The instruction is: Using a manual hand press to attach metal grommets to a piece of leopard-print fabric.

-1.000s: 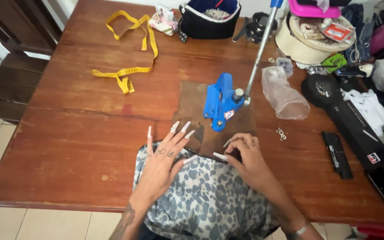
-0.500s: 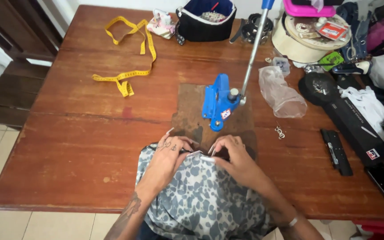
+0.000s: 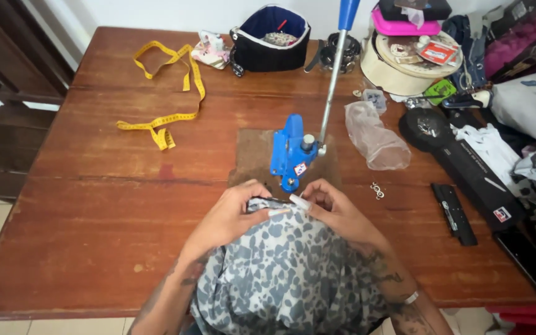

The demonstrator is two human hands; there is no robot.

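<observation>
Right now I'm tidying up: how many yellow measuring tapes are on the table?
1. The yellow measuring tape lies looped on the far left part of the wooden table, left of the blue press. The clutter at right could hide another.

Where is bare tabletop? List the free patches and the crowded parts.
Free: left of the blue press, below the yellow tape measure, out to the wooden table edge. Crowded: right side and far edge, with plastic bag, round tin, black cases.
</observation>
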